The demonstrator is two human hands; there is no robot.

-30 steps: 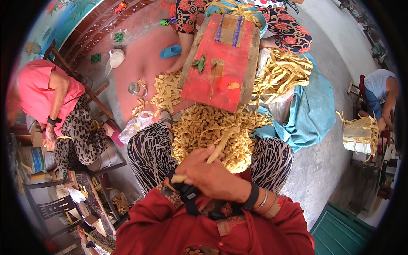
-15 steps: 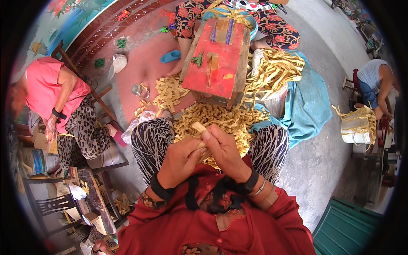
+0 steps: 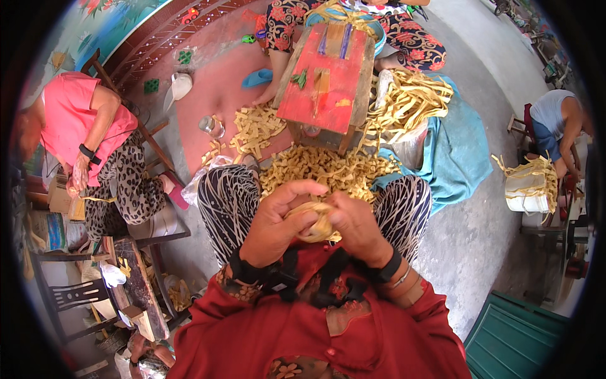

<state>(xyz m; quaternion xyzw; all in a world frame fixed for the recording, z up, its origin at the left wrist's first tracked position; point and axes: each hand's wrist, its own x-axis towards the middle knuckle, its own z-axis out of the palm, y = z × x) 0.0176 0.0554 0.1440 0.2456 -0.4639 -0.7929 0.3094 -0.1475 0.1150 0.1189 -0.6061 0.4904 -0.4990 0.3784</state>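
Note:
Above my lap, a looped pale yellow strip (image 3: pixel 320 222) is held between both hands; its exact material I cannot tell. My left hand (image 3: pixel 274 224) curls round its left side, thumb pressed on it and index finger arched above. My right hand (image 3: pixel 360 228) pinches the right side, its fingertips slightly blurred. Just beyond my hands, between my knees, lies a heap of small yellow knotted pieces (image 3: pixel 328 170). Long loose strips of the same colour (image 3: pixel 410 104) hang over a container to the right of the red wooden stool.
The red wooden stool (image 3: pixel 328 88) stands ahead, a green leaf on it. A blue cloth (image 3: pixel 457 158) drapes at right. A glass jar (image 3: pixel 211 126) and a smaller pile (image 3: pixel 255 129) lie left. People sit at left, ahead and far right. A green crate (image 3: pixel 514 338) stands lower right.
Both hands have turned: the left one has lifted its index finger and opened outward, showing the looped strip between them. Earlier a short end stuck up between my thumbs.

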